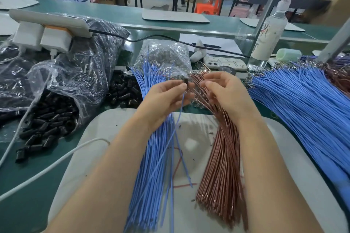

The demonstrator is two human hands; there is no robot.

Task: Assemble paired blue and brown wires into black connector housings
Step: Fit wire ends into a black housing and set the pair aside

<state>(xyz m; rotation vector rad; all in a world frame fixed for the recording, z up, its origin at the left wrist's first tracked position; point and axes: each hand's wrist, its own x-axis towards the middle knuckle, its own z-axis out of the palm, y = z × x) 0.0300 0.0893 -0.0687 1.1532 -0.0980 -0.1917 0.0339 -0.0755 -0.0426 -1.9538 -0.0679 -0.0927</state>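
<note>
Pinching a black connector housing (185,82) between thumb and fingertips, the left hand (166,98) holds it raised above the counter (28,185), with a single blue wire (183,102) hanging down from the housing's underside. The right hand (225,92) is beside it, its thumb and forefinger closed on the upper, terminal ends of the brown wires (221,166); whether one strand or several are gripped cannot be told. The brown wires fan out across a white mat (113,128) under the right forearm. A bundle of blue wires (151,157) lies on the same mat under the left forearm, and the two bundles are set apart at their near ends. Loose black housings (125,89) are piled on the counter just left of the blue bundle, and more spill from an open clear plastic bag (53,115) farther left. A second clear bag (164,56) stands behind the hands. To the right is a large heap of blue wires (303,96). A phone (225,63) and a clear bottle (269,30) stand at the back, and a white cable (47,168) crosses the counter's left side.
</note>
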